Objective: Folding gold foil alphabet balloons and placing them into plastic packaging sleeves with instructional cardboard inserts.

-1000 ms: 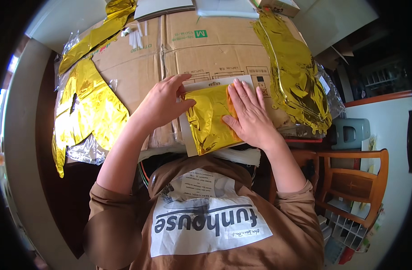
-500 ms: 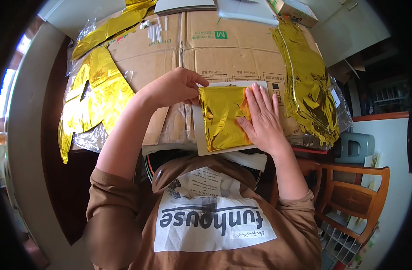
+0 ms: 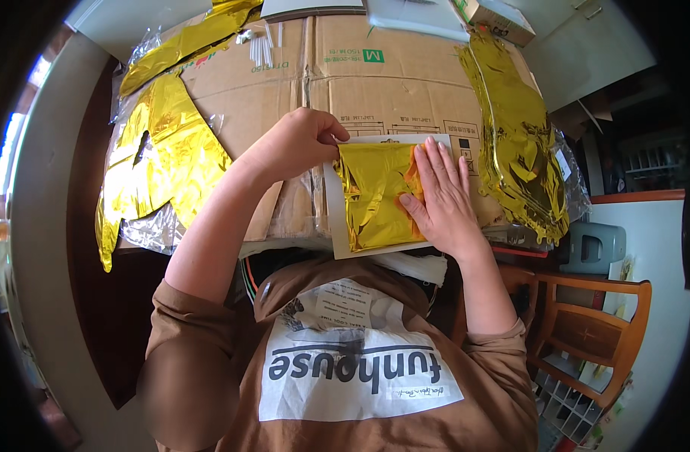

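Observation:
A folded gold foil balloon [image 3: 379, 196] forms a shiny square on a white card [image 3: 339, 226], which lies on cardboard at the table's near edge. My right hand [image 3: 444, 197] rests flat on the foil's right side, fingers stretched out, with an orange-tinted strip of foil showing beside the thumb. At the foil's upper left corner my left hand [image 3: 309, 143] is closed, thumb and finger pinching the foil's edge. The exact grip is partly hidden by the hand.
Flat gold foil pieces lie at the left [image 3: 164, 151] and in a stack at the right [image 3: 510, 135], over clear plastic bags. Thin white straws [image 3: 262, 51] lie toward the back. A white board [image 3: 311, 7] and a carton [image 3: 499, 19] stand behind. A wooden chair [image 3: 593, 331] is at right.
My left hand has shifted slightly and drawn in its pointing finger. The foil's left edge has wrinkled and pulled in a little. My right hand has stayed nearly in place.

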Action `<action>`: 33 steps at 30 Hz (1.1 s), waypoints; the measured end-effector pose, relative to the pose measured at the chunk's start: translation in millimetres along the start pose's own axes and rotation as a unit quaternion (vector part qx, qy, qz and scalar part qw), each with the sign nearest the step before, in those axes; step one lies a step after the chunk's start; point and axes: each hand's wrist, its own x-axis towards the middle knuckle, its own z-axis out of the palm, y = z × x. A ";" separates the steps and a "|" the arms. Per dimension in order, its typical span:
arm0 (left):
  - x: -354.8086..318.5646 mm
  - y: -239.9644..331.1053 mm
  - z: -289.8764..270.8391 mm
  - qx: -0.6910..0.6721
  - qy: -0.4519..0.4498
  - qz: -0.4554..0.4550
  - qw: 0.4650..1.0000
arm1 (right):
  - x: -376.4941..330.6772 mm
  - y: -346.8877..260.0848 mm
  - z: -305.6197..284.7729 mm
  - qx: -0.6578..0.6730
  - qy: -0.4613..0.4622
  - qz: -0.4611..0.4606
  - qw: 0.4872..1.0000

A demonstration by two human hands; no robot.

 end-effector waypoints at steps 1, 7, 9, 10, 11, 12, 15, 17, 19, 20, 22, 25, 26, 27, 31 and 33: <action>-1.4 6.1 0.3 0.032 0.004 -0.008 0.999 | -0.1 -0.4 0.3 -0.003 -0.001 0.002 1.000; -2.2 3.4 10.0 0.026 0.038 -0.015 0.999 | -0.1 -0.8 1.0 -0.009 0.000 0.004 1.000; -1.5 0.9 10.9 0.020 0.035 -0.012 0.999 | -0.2 -0.7 1.5 -0.009 0.001 0.005 1.000; -0.1 -0.9 10.2 0.026 0.027 -0.010 0.999 | -0.3 -0.4 1.8 -0.009 0.002 0.005 1.000; 1.0 -2.0 9.3 0.031 0.019 -0.007 0.999 | -0.1 -0.2 2.0 -0.009 0.003 0.005 1.000; 2.0 -2.7 9.2 0.045 0.017 -0.006 0.999 | -0.1 -0.3 1.9 -0.010 0.003 0.004 1.000; 3.9 -1.7 10.0 0.083 0.014 -0.009 0.996 | -0.5 -0.2 1.7 -0.012 0.005 0.003 1.000; 3.6 2.9 10.1 0.101 0.019 -0.021 0.995 | -0.3 0.3 2.5 -0.011 0.006 0.003 1.000; 2.4 0.9 13.0 0.118 0.040 -0.018 0.992 | 0.3 0.2 3.1 -0.012 0.005 0.003 1.000; 1.5 0.2 14.7 0.126 0.050 -0.015 0.991 | 0.3 0.2 3.3 -0.013 0.004 0.004 1.000; -1.6 0.6 18.0 0.152 0.071 -0.011 0.986 | 0.2 0.0 3.3 -0.016 0.005 0.003 1.000; -6.8 1.1 25.6 0.164 0.099 -0.006 0.981 | -0.4 -0.5 3.7 -0.019 0.004 0.006 1.000; -8.4 0.1 28.3 0.164 0.109 -0.004 0.980 | -0.5 -0.6 3.6 -0.021 0.003 0.007 1.000; -9.8 -2.4 31.1 0.167 0.122 0.015 0.978 | -0.7 -0.6 3.6 -0.017 0.007 0.007 1.000; -13.0 -12.3 37.7 0.169 0.151 0.062 0.972 | -0.4 -0.7 0.8 -0.031 0.010 -0.001 0.999; -13.2 -14.1 37.9 0.168 0.155 0.067 0.971 | 1.9 -4.8 -9.7 -0.058 0.021 -0.014 0.998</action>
